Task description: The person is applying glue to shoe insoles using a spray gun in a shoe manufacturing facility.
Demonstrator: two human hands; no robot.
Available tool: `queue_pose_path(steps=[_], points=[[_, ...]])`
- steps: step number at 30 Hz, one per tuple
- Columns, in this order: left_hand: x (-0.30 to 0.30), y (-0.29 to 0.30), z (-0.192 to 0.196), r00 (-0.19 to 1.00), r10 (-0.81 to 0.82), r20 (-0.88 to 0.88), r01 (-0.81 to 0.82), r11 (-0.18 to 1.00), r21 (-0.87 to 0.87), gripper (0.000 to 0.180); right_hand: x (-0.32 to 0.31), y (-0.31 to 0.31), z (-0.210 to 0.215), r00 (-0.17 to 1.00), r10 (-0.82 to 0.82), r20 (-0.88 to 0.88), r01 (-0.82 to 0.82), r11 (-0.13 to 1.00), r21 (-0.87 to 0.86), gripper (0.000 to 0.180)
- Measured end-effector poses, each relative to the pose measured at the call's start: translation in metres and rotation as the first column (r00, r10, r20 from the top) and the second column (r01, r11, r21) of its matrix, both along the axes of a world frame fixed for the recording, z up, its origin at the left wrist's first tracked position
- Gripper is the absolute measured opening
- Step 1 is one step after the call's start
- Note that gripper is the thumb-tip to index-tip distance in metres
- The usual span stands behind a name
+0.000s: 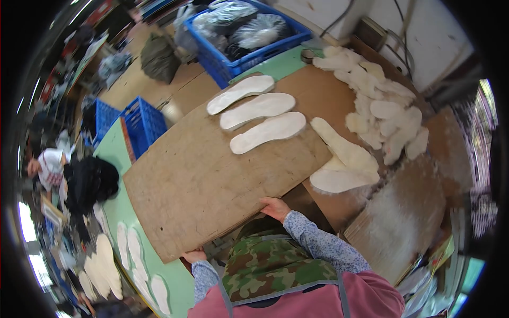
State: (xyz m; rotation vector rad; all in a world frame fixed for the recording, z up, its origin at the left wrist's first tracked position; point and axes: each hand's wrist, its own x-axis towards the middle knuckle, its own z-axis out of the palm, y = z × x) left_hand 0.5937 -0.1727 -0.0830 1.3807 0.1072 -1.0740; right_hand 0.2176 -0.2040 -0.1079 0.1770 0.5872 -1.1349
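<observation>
The left hand (pixel 195 255) and right hand (pixel 275 209) grip a brown board (pixel 185 180) at frame centre, bearing three white insoles (pixel 258 111), while a top-centre blue crate (pixel 213 59) holds plastic bags (pixel 260 32).

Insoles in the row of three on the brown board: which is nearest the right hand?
The row's lowest insole in the picture; the middle one and top one lie farther from the right hand.

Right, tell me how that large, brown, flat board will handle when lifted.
Probably stiff: the board shows no clear sag between left hand and right hand. Likely awkward: wide, held at one edge. Tilting might shed three white foot-shaped insoles on it.
</observation>
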Motion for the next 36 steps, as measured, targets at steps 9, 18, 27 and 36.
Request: queue_pose_path(steps=[9,18,27,36], points=[[-0.074,-0.028,0.056,0.494,-0.866,0.078,0.818,0.493,0.297,0.031,-0.004,-0.020,0.003,0.993,-0.118,-0.004,0.117,0.990,-0.076,0.033],[-0.269,-0.104,0.129,-0.296,-0.714,0.634,0.954,-0.195,0.226,0.022,-0.069,0.032,0.024,0.498,0.224,-0.838,-0.349,0.936,0.042,0.053],[-0.576,-0.074,0.074,-0.212,0.515,0.830,0.699,-0.514,0.497,0.045,-0.098,0.171,0.088,0.177,-0.083,-0.981,0.301,0.953,-0.026,0.027],[-0.655,-0.125,0.059,-0.519,0.268,0.812,0.696,-0.418,0.584,0.031,-0.112,0.280,0.146,0.136,-0.238,-0.962,0.563,0.817,-0.122,0.022]])
